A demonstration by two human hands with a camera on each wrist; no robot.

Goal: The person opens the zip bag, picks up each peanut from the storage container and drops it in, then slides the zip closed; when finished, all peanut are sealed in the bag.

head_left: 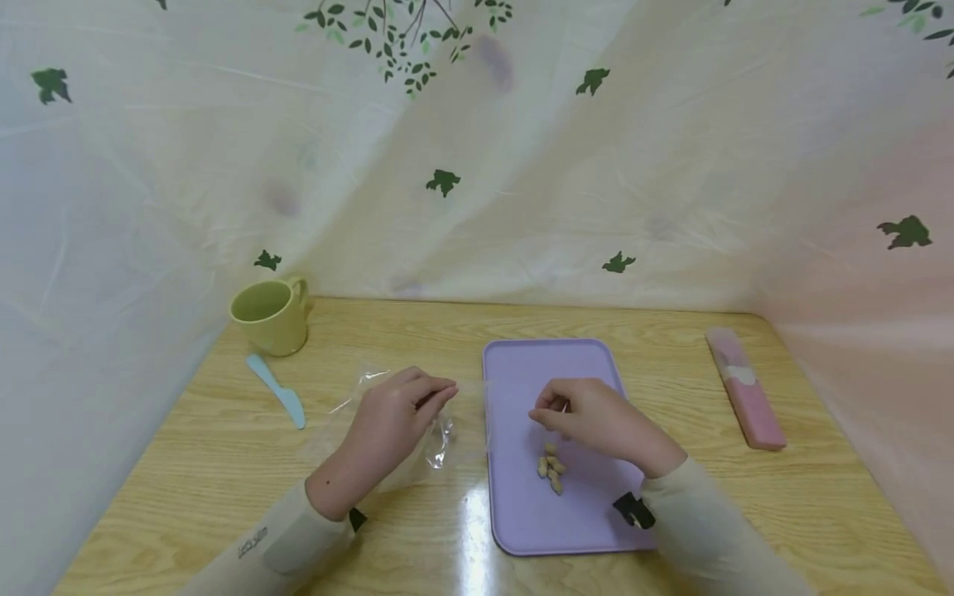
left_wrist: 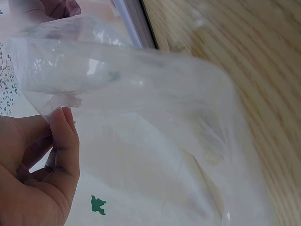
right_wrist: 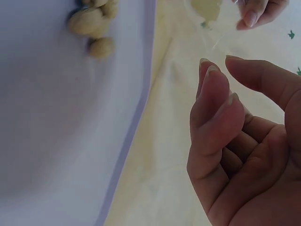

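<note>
My left hand (head_left: pixel 391 420) pinches the edge of a clear plastic bag (head_left: pixel 440 445) between thumb and fingertips, left of the purple tray. Seen from the left wrist, the thin bag (left_wrist: pixel 155 89) hangs loose and spreads away from the pinching fingers (left_wrist: pixel 63 136). Over the tray (head_left: pixel 514 526), my right hand (head_left: pixel 596 418) hovers with loosely bent fingers. The right wrist view shows a gap between its thumb (right_wrist: pixel 263 77) and fingertips, with nothing held there. Several peanuts in the shell (head_left: pixel 552 470) lie in a small pile on the tray, just below the right hand.
A yellow-green mug (head_left: pixel 272 323) stands at the back left, with a light blue plastic knife (head_left: pixel 279 393) in front of it. To the right of the tray lies a long pink case (head_left: pixel 753 406). A pale curtain with leaf prints (head_left: pixel 522 232) encloses the wooden table (head_left: pixel 201 480).
</note>
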